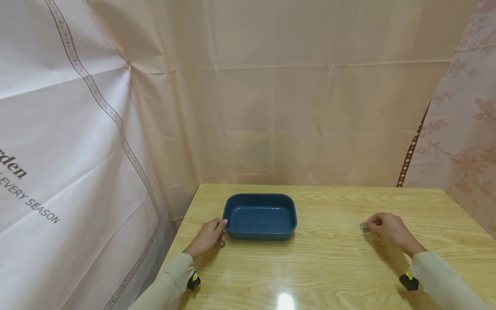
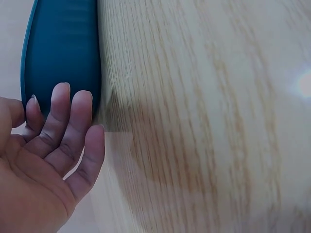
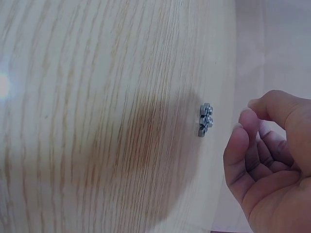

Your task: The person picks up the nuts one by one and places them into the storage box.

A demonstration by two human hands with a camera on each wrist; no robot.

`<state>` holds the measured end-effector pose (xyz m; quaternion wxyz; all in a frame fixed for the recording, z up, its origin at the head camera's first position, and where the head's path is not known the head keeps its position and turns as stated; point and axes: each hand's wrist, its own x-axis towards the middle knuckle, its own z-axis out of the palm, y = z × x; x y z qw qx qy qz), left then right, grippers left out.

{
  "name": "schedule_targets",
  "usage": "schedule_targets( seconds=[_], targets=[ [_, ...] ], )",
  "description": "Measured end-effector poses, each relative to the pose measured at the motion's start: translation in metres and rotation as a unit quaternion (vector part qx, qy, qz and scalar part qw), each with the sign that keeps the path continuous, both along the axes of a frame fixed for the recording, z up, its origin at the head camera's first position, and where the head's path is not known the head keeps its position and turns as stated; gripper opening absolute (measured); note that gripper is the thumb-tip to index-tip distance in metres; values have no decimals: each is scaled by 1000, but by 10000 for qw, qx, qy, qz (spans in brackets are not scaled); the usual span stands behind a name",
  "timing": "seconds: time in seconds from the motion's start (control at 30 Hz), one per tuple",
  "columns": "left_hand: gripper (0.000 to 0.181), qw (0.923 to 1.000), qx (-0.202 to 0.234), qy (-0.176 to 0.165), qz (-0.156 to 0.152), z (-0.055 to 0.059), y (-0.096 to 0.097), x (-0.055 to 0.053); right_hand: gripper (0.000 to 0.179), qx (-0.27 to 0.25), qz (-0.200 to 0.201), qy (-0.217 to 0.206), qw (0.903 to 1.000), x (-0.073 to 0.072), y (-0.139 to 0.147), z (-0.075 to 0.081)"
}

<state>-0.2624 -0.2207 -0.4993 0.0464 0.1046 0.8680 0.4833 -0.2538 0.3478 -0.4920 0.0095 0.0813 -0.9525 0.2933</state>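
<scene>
A dark blue rectangular dish (image 1: 260, 217) with raised walls sits on the table. My left hand (image 1: 209, 234) pinches its left rim, thumb on top; the left wrist view shows the remaining fingers of that hand (image 2: 53, 150) spread loosely beside the outer wall (image 2: 63, 53). To the right, a small cluster of metal nuts (image 1: 364, 227) lies on the wood. My right hand (image 1: 391, 230) hovers just beside them, thumb and fingers bent. In the right wrist view the nuts (image 3: 205, 120) lie apart from the fingertips (image 3: 248, 116), and nothing shows between thumb and fingers.
The light wooden table (image 1: 325, 267) stretches between the dish and the nuts. Pale curtains hang behind it (image 1: 310, 107) and along the left side (image 1: 89, 172). A flowered cloth (image 1: 465, 129) hangs on the right.
</scene>
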Motion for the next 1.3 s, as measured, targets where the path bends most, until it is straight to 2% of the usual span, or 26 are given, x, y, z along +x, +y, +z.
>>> schedule_targets(
  seconds=[0.27, 0.53, 0.8, 1.0, 1.3],
  targets=[
    [37, 9999, 84, -59, 1, 0, -1, 0, 22, -201, 8, -2, 9998, -2, -6, 1],
    [39, 9997, -190, 139, -24, -4, -2, -2, 22, -372, 60, 25, 9993, -2, -13, 4],
    [41, 9996, -164, 229, -6, -5, -3, -1, 25, -429, 128, 18, 9990, -2, -22, 5],
    [39, 9997, -124, 110, 150, -3, -3, 0, 28, -456, 194, 67, 9988, -2, -27, 8],
    [39, 9999, -59, 102, 34, -3, -3, 2, 24, -657, 266, 22, 9975, -1, -36, 11]
  ],
)
